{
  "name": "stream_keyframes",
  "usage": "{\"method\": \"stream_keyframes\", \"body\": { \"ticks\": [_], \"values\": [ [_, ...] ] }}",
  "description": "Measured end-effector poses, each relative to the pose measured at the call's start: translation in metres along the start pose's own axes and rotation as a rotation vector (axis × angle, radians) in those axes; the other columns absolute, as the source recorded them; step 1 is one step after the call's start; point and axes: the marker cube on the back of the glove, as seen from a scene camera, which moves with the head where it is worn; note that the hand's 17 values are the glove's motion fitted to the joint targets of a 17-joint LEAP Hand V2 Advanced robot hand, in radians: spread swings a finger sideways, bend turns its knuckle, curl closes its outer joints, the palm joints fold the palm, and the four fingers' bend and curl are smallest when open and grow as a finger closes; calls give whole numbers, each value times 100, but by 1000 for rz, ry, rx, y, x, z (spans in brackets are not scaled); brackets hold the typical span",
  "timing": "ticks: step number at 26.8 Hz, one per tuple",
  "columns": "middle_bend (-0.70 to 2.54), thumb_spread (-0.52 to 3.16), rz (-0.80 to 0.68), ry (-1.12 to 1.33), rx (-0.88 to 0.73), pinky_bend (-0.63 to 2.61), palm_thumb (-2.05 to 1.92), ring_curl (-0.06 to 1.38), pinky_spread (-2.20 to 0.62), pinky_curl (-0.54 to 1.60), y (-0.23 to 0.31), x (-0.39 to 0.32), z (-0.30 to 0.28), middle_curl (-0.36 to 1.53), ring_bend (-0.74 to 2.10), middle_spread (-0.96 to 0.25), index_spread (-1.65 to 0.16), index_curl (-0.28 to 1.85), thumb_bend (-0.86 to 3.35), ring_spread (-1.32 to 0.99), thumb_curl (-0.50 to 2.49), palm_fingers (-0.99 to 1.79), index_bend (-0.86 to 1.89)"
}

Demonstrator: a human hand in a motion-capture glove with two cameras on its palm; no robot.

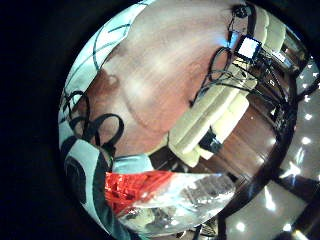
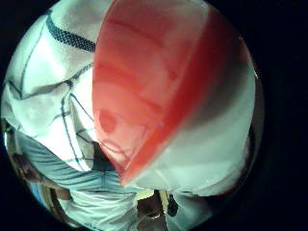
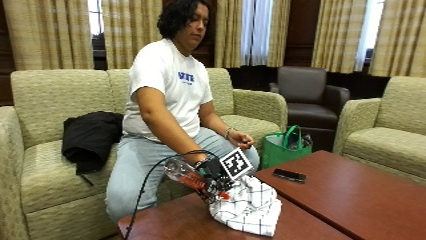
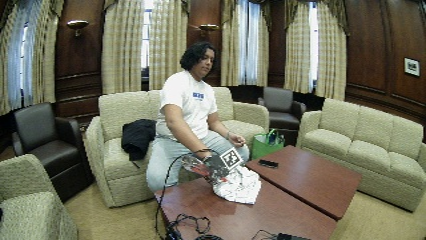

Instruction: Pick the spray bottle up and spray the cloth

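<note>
We are holding the spray bottle point(image 3: 183, 173) in the gloved right hand point(image 3: 212, 176), nozzle tilted just beside the cloth point(image 3: 247, 207); we are keeping it aimed there while squeezing.

Right hand point(image 3: 212, 177) lowered at knee height, grip curled closed; left hand point(image 3: 241, 139) on thigh.

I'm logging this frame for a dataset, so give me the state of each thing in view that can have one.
spray bottle: lifted off the table, tilted, red head toward the cloth.
checked cloth: bunched in a heap on the table.
gloved right hand: holds the bottle.
phone: lying flat on the table.
</note>
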Motion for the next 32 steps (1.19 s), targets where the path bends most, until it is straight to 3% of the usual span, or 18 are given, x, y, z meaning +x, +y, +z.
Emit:
{"method": "stream_keyframes", "body": {
  "ticks": [6, 9, 19, 27, 32],
  "values": [
    [67, 24, 14, -183, 146, 50, 91, 49, -28, 45, 12, 20, -44, 55, 75, -13, -21, 57, -3, -21, 82, 138, 47],
    [67, 24, -15, -433, 264, 50, 91, 49, -28, 45, 26, 14, -85, 55, 75, -13, -21, 57, -3, -21, 82, 138, 47],
    [67, 25, -284, -984, 598, 50, 91, 49, -28, 45, 62, -14, -203, 55, 75, -13, -22, 58, -3, -21, 83, 138, 46],
    [67, 25, -381, -1554, 957, 49, 91, 49, -28, 45, 59, -37, -269, 55, 75, -12, -22, 59, -3, -21, 84, 138, 45],
    [67, 26, -490, -1777, 1063, 49, 92, 49, -27, 45, 35, -73, -291, 55, 76, -12, -21, 59, -3, -20, 84, 137, 44]
  ]
}}
